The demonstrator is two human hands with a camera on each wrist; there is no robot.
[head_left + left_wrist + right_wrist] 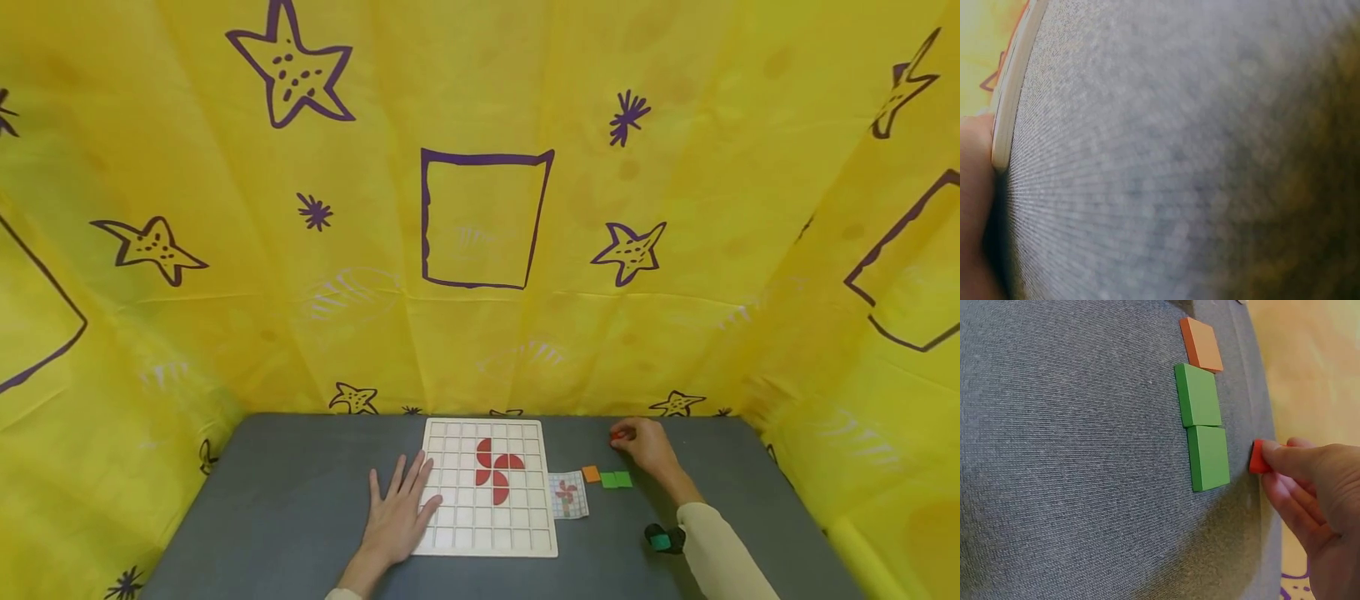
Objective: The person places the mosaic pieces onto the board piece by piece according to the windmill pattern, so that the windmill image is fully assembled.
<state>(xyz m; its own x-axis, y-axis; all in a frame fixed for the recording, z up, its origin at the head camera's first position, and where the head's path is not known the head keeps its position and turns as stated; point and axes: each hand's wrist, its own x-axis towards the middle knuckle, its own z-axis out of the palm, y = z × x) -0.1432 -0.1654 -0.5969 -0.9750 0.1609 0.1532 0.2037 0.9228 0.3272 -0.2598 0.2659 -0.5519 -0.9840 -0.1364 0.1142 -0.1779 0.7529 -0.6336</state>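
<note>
A cream grid board [457,533] lies on the grey table, with several red quarter-circle pieces [501,495] forming a pinwheel in its squares. My left hand [396,515] rests flat, fingers spread, along the board's left edge. In the left wrist view only part of that hand [972,187] and the board's side [1013,106] show. Off to the right of the board, my right hand [649,450] pinches a small red piece [1258,459] between thumb and fingers. Its full outline is hidden by the fingertips. Nearby lie an orange square tile [592,474] and two green square tiles [1210,456].
A small printed card [567,507] with a red pinwheel on a grid sits against the board's right side. Around the right wrist is a dark band with a green part [660,542]. Yellow patterned cloth [480,350] hangs behind the grey table [285,500].
</note>
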